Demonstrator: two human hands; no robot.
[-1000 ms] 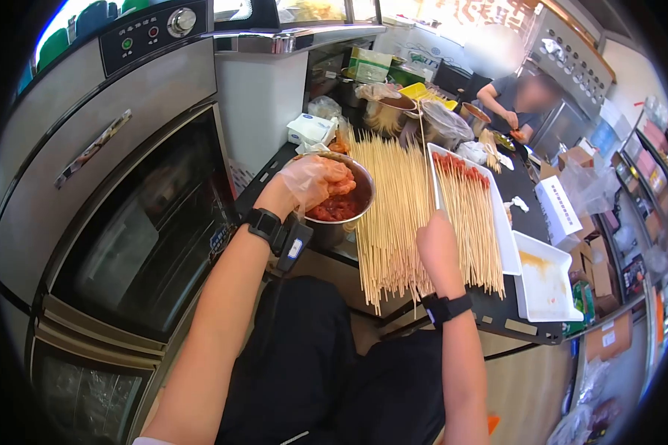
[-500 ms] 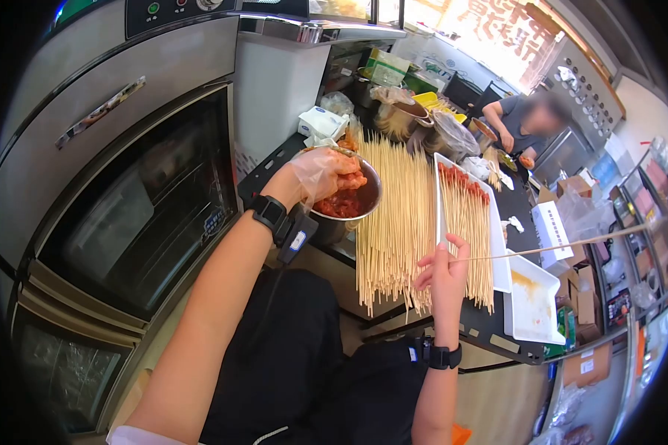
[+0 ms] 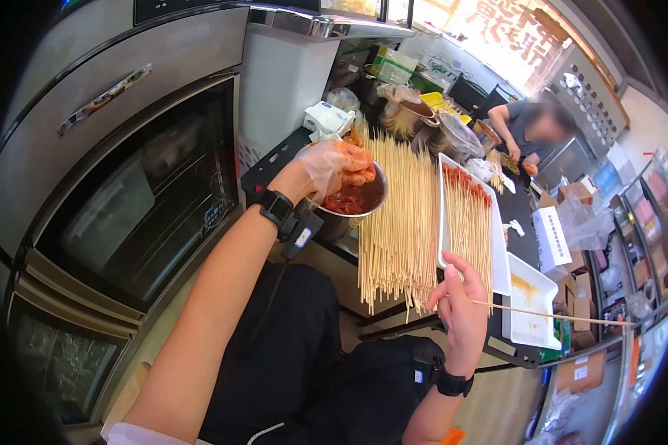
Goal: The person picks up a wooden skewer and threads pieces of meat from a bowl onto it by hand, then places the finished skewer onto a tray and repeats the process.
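Note:
My left hand (image 3: pixel 340 165), in a clear plastic glove stained orange-red, is above the rim of a metal pot (image 3: pixel 384 185). Its fingers are curled together; what lies between them is hidden. Red marinated meat pieces (image 3: pixel 345 200) sit in the pot below. My bare right hand (image 3: pixel 462 308) pinches one thin bamboo skewer (image 3: pixel 549 315), which points out to the right. Beside the pot spreads a thick layer of bamboo skewers (image 3: pixel 397 230). A white tray (image 3: pixel 500 267) holds skewers with red meat (image 3: pixel 464 182) on their far ends.
A second white tray (image 3: pixel 534 330) with yellowish residue stands at the right. Tissue pack (image 3: pixel 328 119), bags and pots line the far side. Another person (image 3: pixel 531 130) works at the table's far end. An oven (image 3: pixel 141 193) stands on my left, laden shelves (image 3: pixel 646 245) on the right.
My right hand has moved down and slightly right, with the skewer's far end now tilted lower. My left hand stays over the pot, its fingers slightly higher. The view has shifted a little.

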